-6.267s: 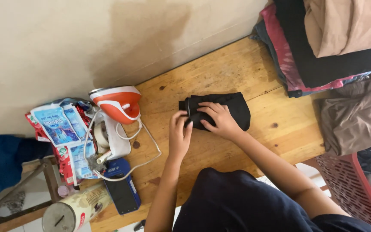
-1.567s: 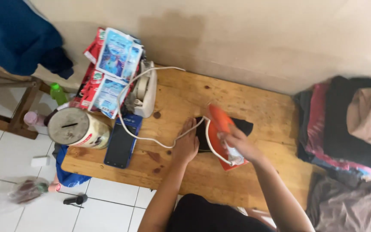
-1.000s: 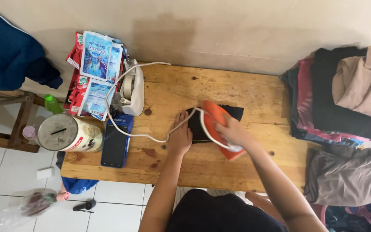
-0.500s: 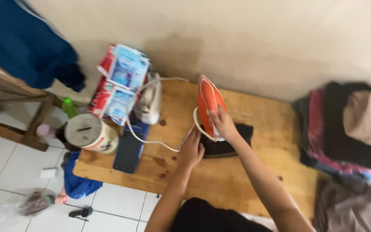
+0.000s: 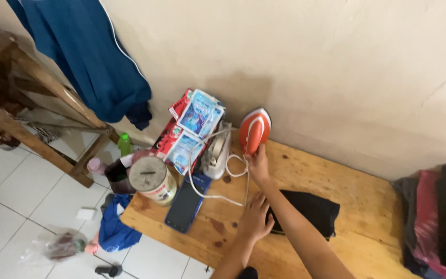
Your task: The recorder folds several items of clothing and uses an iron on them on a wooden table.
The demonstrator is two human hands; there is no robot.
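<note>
1. The right hand (image 5: 257,164) is closed around the handle of the orange iron (image 5: 254,130). The iron stands tipped up on its heel at the back of the wooden table (image 5: 367,206), near the wall, probably so the hot soleplate faces away from the wood and cloth.
2. The left hand (image 5: 254,217) lies flat, fingers spread and holding nothing, with its fingertips on the left edge of the folded black garment (image 5: 308,211). Judged: it pins the fold in place.
3. The garment lies mid-table, apart from the iron.
4. The white cord (image 5: 218,178) loops from the iron past the white stand (image 5: 217,153) and over the dark phone (image 5: 187,202).
5. A round scale (image 5: 150,178) and printed packets (image 5: 192,129) crowd the table's left end; stacked clothes (image 5: 437,222) sit at the right.
6. Against half a second earlier: the iron has moved left toward the stand, further from the garment. A second earlier it lay on the cloth.
</note>
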